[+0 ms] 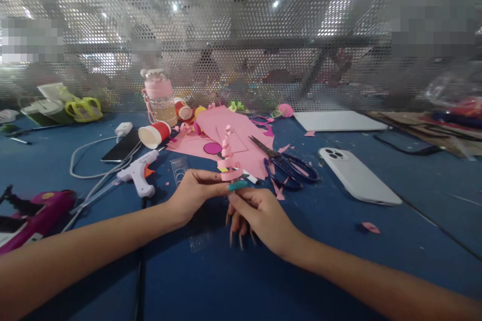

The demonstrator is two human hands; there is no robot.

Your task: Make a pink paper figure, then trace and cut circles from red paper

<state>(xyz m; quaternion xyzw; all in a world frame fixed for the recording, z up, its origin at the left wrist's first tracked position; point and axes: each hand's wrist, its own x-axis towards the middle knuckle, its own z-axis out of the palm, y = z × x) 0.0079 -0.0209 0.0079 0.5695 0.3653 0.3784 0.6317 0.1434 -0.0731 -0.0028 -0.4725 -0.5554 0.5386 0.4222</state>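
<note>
Head view: my left hand [190, 194] pinches a pink paper curl [230, 175], upright above the blue table [259, 291]; my right hand [265, 215] meets the left, its hold unclear. Pink sheets [218, 123] lie beyond, scissors [280, 159] at their right edge.

From here the pink coil [226, 152] looks like matt paper, as do the sheets [241, 125] at its twelve o'clock. At three, the scissors [281, 159] pair dark metal blades with glossy blue plastic handles; at nine, the glue gun [140, 174] is smooth white plastic. The tabletop [263, 291] shines faintly.
</note>
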